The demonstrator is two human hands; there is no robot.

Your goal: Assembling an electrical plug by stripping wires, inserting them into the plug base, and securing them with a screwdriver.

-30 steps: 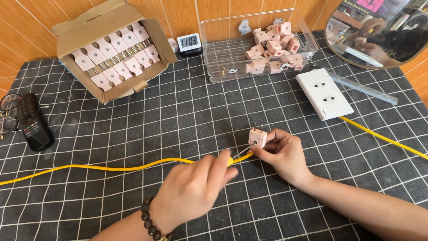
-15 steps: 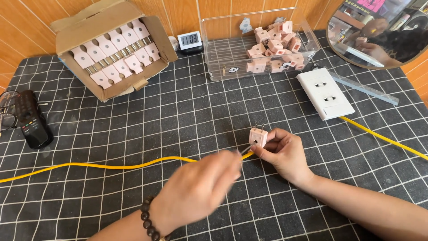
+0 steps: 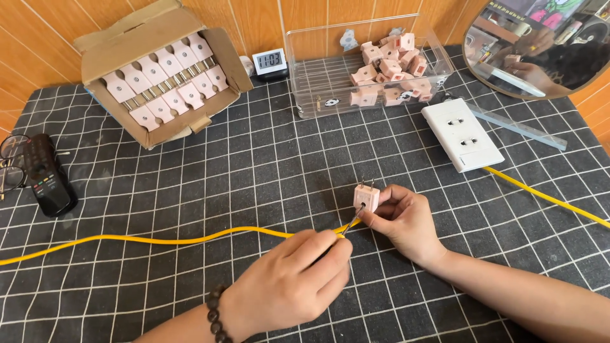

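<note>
Cable (image 3: 159, 240), yellow, ran in from the left edge across the dark gridded mat (image 3: 273, 159), and beside it at the far left we saw a black remote (image 3: 47, 178) next to a pair of glasses (image 3: 9, 159). Further back stood an open cardboard box (image 3: 159, 70) packed with rows of pale pink plugs. Our left hand (image 3: 292, 279) (a beaded bracelet on its wrist) was closed around the cable's end, fingers pinched on it, a thin bare tip reaching to the plug. Just right of it, our right hand (image 3: 403, 219) gripped a small pink plug (image 3: 366, 197) between thumb and fingertips, prongs pointing up, held just above the mat near its middle. Behind, a small digital clock (image 3: 269, 61) sat beside a clear plastic bin (image 3: 368, 63) holding loose pink plugs. To the right lay a white socket strip (image 3: 462, 133), a clear ruler (image 3: 521, 127), and a round mirror (image 3: 540, 47) at the corner.
</note>
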